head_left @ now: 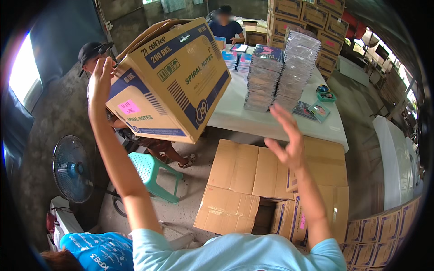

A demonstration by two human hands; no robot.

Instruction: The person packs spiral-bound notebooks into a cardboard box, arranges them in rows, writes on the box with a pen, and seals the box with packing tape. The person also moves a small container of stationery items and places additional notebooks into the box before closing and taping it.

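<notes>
A large brown cardboard box (181, 77) with blue printing and a pink label hangs tilted in the air at the upper left, its top flaps partly raised. My left hand (100, 81) is raised to the box's upper left corner, fingers bent against its edge. Behind the box stands a co-worker in a dark cap (91, 53), mostly hidden, with part of an arm showing beside the box's lower left side. My right hand (289, 142) is apart from the box, empty, fingers spread, above closed cardboard boxes (233, 165) and near the front edge of the white table (235, 117).
Tall stacks of spiral notebooks (296, 63) stand on the table, where another person (225, 29) sits at the far side. More cartons (312, 16) are piled behind. A green plastic stool (156, 174) and a fan (72, 169) stand left; someone in a blue shirt (97, 250) is close at lower left.
</notes>
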